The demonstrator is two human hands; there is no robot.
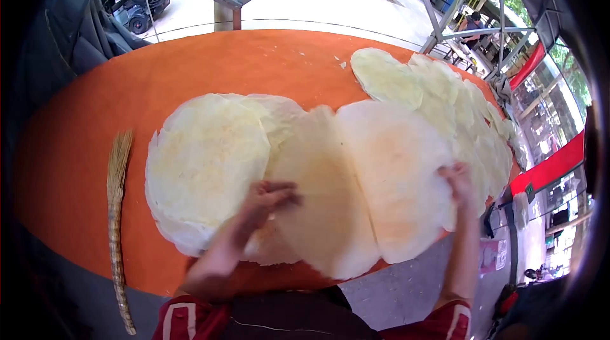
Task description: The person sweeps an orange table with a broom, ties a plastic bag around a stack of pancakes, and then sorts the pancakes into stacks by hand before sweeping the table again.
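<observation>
A large, thin, round flatbread [394,175] spans the space between my hands, with a crease running down its middle. Its left half looks shaded and raised, while the right half is paler. My right hand [457,181] pinches the right edge. At the left edge, my left hand [272,199] has its fingers closed on the sheet, slightly blurred. Just left of that hand lies a pile of similar flatbreads [206,162], with more sheets partly hidden behind the raised one.
Many overlapping flatbreads [438,89] spread over the right side of the orange table [254,54]. A straw hand broom [115,213] lies at the left, its handle past the near edge. Metal frame bars [235,3] stand beyond the table. A person [471,25] is far off at the right.
</observation>
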